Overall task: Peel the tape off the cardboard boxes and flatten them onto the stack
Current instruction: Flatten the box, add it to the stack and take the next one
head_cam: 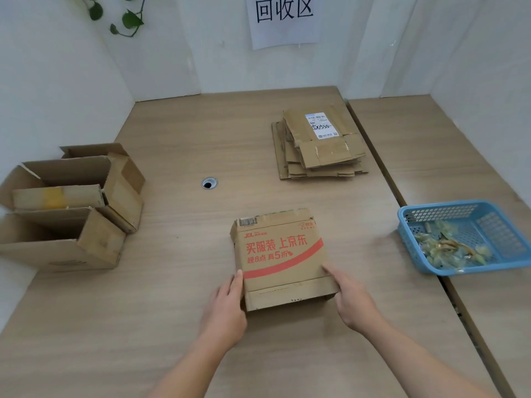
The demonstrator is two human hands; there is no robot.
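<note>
Desk [172, 282]: left hand [227, 308], right hand [355, 300] grip box [281, 254] edges.

- One head-worn, wide-angle camera looks forward and down over the wooden table [178, 139] toward the white back wall [161, 53].
- It sits close above the left hand [225, 308] and right hand [355, 301], which hold the printed box [280, 254] low in the frame, forearms at the bottom edge.
</note>
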